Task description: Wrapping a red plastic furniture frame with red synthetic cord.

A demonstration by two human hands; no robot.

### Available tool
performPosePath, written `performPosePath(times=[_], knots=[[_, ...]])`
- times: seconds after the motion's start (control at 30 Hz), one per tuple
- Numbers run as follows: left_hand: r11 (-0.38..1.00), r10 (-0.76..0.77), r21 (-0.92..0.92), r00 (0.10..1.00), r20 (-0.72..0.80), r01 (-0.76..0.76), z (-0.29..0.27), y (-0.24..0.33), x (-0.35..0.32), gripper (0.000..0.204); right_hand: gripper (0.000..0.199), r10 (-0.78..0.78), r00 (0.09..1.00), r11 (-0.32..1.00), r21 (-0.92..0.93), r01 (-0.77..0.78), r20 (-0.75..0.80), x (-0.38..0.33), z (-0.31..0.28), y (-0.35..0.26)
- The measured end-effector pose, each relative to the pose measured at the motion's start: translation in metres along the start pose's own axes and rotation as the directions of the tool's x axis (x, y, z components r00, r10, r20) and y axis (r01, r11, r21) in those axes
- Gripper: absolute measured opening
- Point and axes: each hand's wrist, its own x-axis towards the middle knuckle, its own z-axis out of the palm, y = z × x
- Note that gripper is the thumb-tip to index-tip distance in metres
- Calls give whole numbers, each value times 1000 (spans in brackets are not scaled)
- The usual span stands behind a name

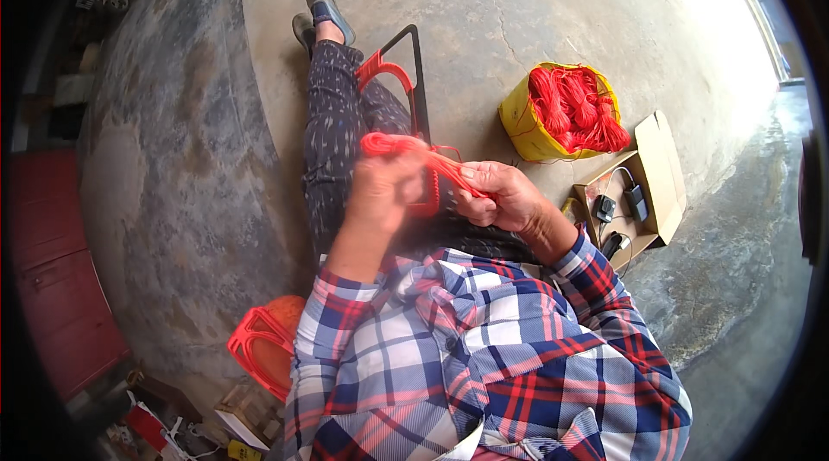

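Note:
A looped bundle of red cord (pixel 446 169) stretches between my two hands above my lap. My right hand (pixel 503 195) is closed around its right end, thumb on top. My left hand (pixel 386 183) is closed at the bundle's left part, blurred by motion, so its fingers are not sharp. Rounded loops of the cord stick out above that hand. Against my legs, just beyond and under my hands, leans a black and red frame (pixel 418 72) with a curved red piece; my hands hide part of it.
To the right stands a yellow container (pixel 520 120) full of red cord hanks (pixel 574 107). Beside it an open cardboard box (pixel 662 180) holds black adapters and cables. A red plastic seat (pixel 263 349) is at my left, with a box (pixel 246 418) and clutter below. Dark red doors (pixel 65 280) are far left.

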Motion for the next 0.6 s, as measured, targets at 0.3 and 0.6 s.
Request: performPosePath(times=[0.3,0.6], knots=[[992,-122,-8,978,169,125,3,-11,-6,19,32,1,998,998,63,2,-61,-1,6,8],[972,50,-234,996,78,-31,-14,1,0,18,39,54,976,999,14,-52,-209,4,6,-6]])
